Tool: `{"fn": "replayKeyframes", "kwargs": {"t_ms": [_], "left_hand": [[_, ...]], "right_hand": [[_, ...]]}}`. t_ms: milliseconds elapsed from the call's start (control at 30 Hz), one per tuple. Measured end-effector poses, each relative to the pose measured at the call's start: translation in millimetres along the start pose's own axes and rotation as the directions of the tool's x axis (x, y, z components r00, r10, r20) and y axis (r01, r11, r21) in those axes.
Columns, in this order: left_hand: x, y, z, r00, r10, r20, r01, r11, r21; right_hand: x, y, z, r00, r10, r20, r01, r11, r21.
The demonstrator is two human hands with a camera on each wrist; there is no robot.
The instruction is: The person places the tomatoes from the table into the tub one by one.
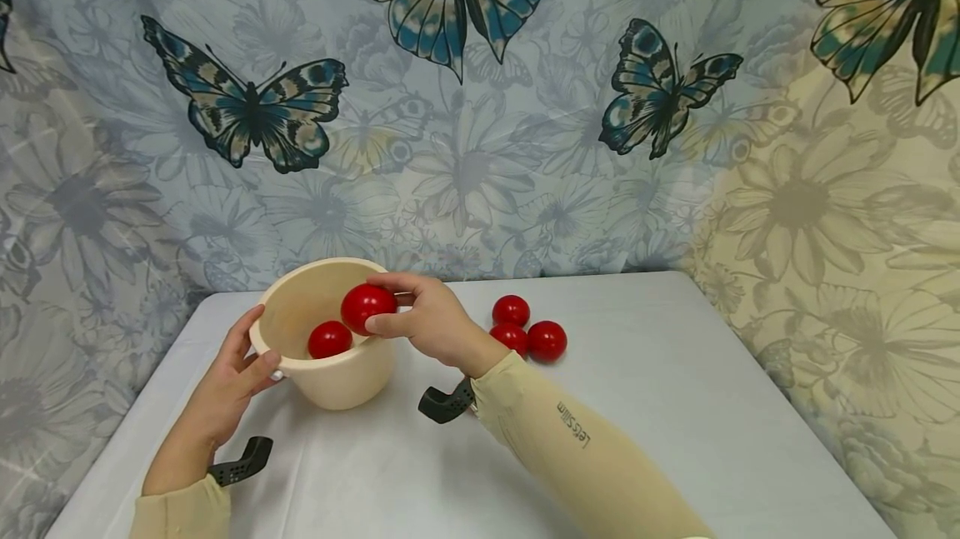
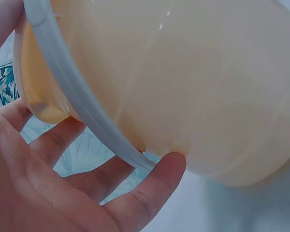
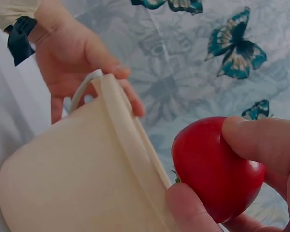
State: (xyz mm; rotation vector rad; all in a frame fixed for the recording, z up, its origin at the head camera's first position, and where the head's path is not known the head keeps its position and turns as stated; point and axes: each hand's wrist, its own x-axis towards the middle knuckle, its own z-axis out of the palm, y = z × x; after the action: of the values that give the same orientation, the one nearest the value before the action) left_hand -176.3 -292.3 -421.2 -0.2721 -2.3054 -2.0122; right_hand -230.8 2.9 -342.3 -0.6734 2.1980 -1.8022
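Observation:
A cream plastic bucket (image 1: 341, 387) stands tilted towards me at the left of the table. My left hand (image 1: 228, 381) grips its rim at the left side; in the left wrist view its fingers lie around the rim and the pale bucket handle (image 2: 79, 89). Between thumb and fingers my right hand (image 1: 438, 324) pinches a red tomato (image 3: 212, 164) over the bucket's right rim. A bit of green stem shows on that tomato. Inside the bucket lies another tomato (image 1: 330, 340); the bucket's floor is partly hidden.
Several more tomatoes (image 1: 547, 341) sit together on the white-covered table (image 1: 675, 406), just beyond my right forearm. Behind the table hangs a butterfly-patterned cloth (image 1: 472, 172). Black curved mounts (image 1: 446, 402) stick out from both wrists.

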Motion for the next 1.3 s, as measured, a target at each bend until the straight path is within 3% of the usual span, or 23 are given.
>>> {"fn": "replayKeyframes", "kwargs": {"t_ms": [233,567,867,1300], "left_hand": [[0.9,1.6,0.2,1.0,-0.008,-0.006,0.008,1.0,0.009],[1.0,2.4,-0.5,0.999,-0.033,-0.002,0.033,0.999,0.021],[1.4,4.1,-0.1,0.999,-0.049,-0.007,0.049,0.999,0.022],[0.6,3.7,1.3,0.999,-0.054,-0.007,0.054,0.998,0.026]], "right_hand": [[5.5,1.8,2.9,1.0,0.024,-0.018,-0.024,1.0,-0.005],[7.6,-0.1,7.2,0.999,0.049,-0.011,-0.047,0.994,0.1],[5.3,-2.9,7.0,0.996,0.085,-0.035,-0.082,0.993,0.082],[5.3,1.2,7.9,0.997,0.064,-0.039,-0.059,0.99,0.129]]}}
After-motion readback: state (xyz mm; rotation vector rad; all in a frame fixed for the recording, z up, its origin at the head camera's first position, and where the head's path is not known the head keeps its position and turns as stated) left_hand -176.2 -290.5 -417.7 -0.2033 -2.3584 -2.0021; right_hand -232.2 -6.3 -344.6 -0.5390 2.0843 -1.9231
